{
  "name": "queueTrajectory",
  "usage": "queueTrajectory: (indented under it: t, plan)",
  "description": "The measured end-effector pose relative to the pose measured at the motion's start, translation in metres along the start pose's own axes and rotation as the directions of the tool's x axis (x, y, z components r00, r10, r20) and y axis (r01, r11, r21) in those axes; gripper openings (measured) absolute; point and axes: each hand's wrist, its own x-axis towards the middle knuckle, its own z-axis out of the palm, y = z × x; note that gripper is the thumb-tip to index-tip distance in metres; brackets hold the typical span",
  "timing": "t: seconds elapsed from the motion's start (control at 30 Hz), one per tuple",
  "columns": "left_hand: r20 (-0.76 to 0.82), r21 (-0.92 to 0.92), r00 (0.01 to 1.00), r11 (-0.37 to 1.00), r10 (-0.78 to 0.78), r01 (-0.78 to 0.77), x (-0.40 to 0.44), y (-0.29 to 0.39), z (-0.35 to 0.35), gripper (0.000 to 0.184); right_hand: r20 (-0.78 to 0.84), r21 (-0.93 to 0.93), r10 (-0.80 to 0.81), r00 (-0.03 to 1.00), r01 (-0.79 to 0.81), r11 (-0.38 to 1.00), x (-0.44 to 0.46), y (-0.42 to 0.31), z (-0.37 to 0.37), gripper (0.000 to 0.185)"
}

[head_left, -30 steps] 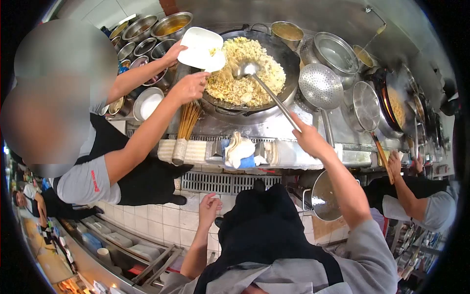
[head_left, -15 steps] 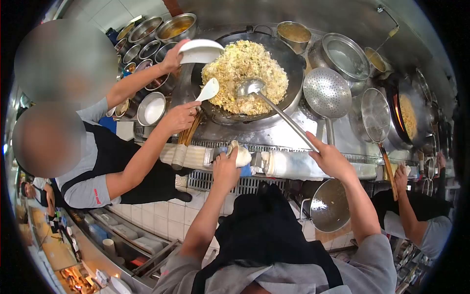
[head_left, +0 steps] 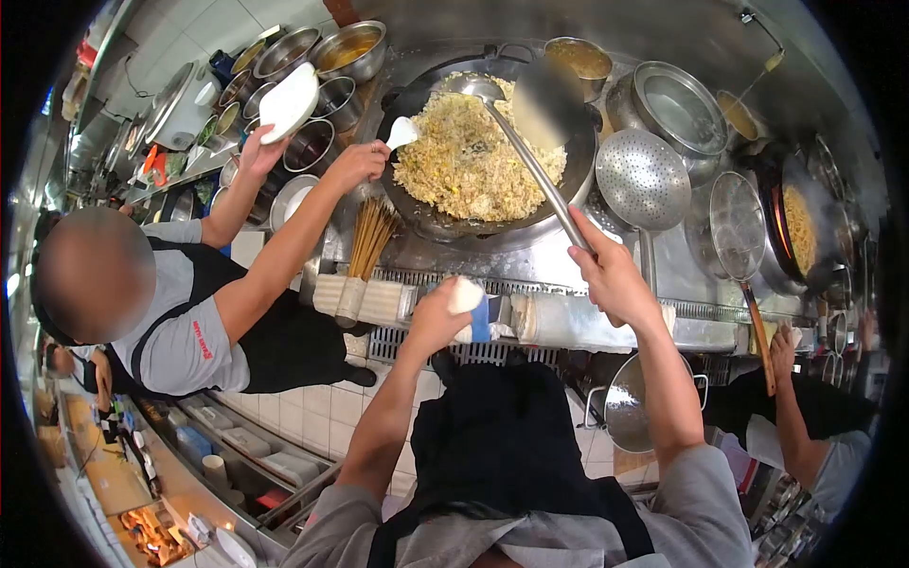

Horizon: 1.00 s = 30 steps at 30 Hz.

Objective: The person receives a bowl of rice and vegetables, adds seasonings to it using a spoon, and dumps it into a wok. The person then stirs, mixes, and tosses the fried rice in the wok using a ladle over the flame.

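Right hand: one right hand (head_left: pixel 611 275), wrapped firmly round the handle of one ladle (head_left: pixel 532 168).
Ladle: one, its bowl at the far side of the rice (head_left: pixel 481 175), its handle slanting back over the wok's near rim.
Wok with rice: one large wok (head_left: pixel 585 156), holding one broad heap.
Left hand: one left hand (head_left: pixel 437 320), clamped on one white cloth (head_left: pixel 466 295) at the counter's (head_left: pixel 428 254) front edge (one blue cloth (head_left: pixel 481 322) shows just beside it).
Co-worker, left: one person (head_left: pixel 194 327), holding one white dish (head_left: pixel 292 97) and one white spatula (head_left: pixel 402 133).
Strainers: two, one perforated skimmer (head_left: pixel 642 180) and one mesh strainer (head_left: pixel 731 225).
Brush: one bamboo brush (head_left: pixel 371 232), left of the wok.
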Motion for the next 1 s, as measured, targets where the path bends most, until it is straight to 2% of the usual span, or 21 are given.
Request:
queueTrajectory:
  t: [0.03, 0.07, 0.1, 0.13, 0.17, 0.23, 0.33, 0.43, 0.5, 0.53, 0.57, 0.67, 0.73, 0.8, 0.87, 0.9, 1.0]
  plan:
    - [0.016, -0.282, 0.997, 0.956, -0.073, 0.075, -0.003, -0.009, 0.0, 0.058, -0.051, 0.047, -0.104, 0.993, 0.107, 0.993, 0.005, 0.004, 0.006, 0.057]
    - [0.055, -0.54, 0.988, 0.828, -0.142, 0.149, -0.008, -0.019, 0.0, 0.055, -0.048, 0.075, -0.067, 0.997, 0.071, 0.995, 0.004, 0.002, 0.007, 0.057]
    - [0.084, -0.697, 0.986, 0.698, -0.144, 0.162, -0.015, -0.026, 0.0, 0.049, -0.043, 0.101, -0.03, 0.999, 0.034, 0.994, 0.0, -0.01, 0.007, 0.058]
    - [0.197, -0.81, 0.966, 0.528, -0.165, 0.255, -0.025, -0.031, -0.005, 0.049, -0.043, 0.127, 0.003, 0.999, 0.002, 0.992, -0.003, -0.019, 0.007, 0.059]
    - [0.309, -0.876, 0.937, 0.335, -0.159, 0.346, -0.036, -0.034, -0.012, 0.048, -0.05, 0.138, 0.013, 0.999, -0.006, 0.99, -0.004, -0.022, 0.008, 0.059]
    - [0.457, -0.882, 0.882, 0.072, -0.116, 0.466, -0.056, -0.04, -0.02, 0.049, -0.059, 0.155, 0.03, 0.998, -0.02, 0.988, -0.007, -0.028, 0.01, 0.059]
    - [0.522, -0.853, 0.851, -0.054, -0.051, 0.519, -0.08, -0.048, -0.028, 0.053, -0.082, 0.18, 0.037, 0.996, -0.021, 0.984, -0.005, -0.048, 0.013, 0.058]
    - [0.495, -0.866, 0.869, -0.088, -0.004, 0.493, -0.093, -0.051, -0.035, 0.053, -0.081, 0.126, 0.0, 0.997, 0.01, 0.992, 0.01, -0.055, 0.023, 0.056]
    - [0.405, -0.909, 0.905, 0.051, -0.127, 0.414, -0.088, -0.042, -0.039, 0.048, -0.094, -0.058, -0.122, 0.988, 0.117, 0.991, 0.033, -0.029, 0.047, 0.054]
    - [0.352, -0.918, 0.918, 0.123, -0.184, 0.377, -0.084, -0.036, -0.04, 0.045, -0.005, -0.15, 0.048, 0.999, -0.048, 0.987, 0.031, -0.04, 0.049, 0.054]
    - [0.318, -0.928, 0.928, 0.135, -0.194, 0.346, -0.075, -0.033, -0.041, 0.042, 0.083, -0.272, 0.216, 0.973, -0.187, 0.944, 0.029, -0.051, 0.051, 0.054]
    - [0.167, -0.953, 0.954, 0.207, -0.248, 0.22, -0.041, -0.022, -0.044, 0.038, 0.08, -0.442, 0.018, 0.997, 0.019, 0.897, 0.005, -0.002, 0.051, 0.054]
    - [0.128, -0.961, 0.97, 0.216, -0.208, 0.173, -0.019, -0.023, -0.05, 0.035, 0.078, -0.398, 0.103, 0.992, -0.064, 0.915, -0.019, -0.032, 0.026, 0.053]
    - [0.124, -0.965, 0.962, 0.198, -0.242, 0.175, -0.002, -0.014, -0.061, 0.036, 0.066, -0.391, 0.078, 0.995, -0.046, 0.919, -0.022, -0.05, 0.018, 0.053]
    - [0.17, -0.956, 0.936, 0.178, -0.309, 0.233, 0.015, -0.007, -0.068, 0.037, 0.051, -0.425, -0.048, 0.998, 0.065, 0.903, -0.016, -0.057, 0.022, 0.053]
    - [0.182, -0.951, 0.938, 0.189, -0.296, 0.244, 0.026, -0.013, -0.066, 0.041, 0.037, -0.325, -0.04, 0.999, 0.05, 0.944, -0.002, -0.054, 0.032, 0.054]
    - [0.265, -0.945, 0.925, 0.117, -0.273, 0.305, 0.053, -0.009, -0.072, 0.048, 0.025, -0.424, 0.134, 0.991, -0.11, 0.899, 0.035, -0.051, 0.07, 0.055]
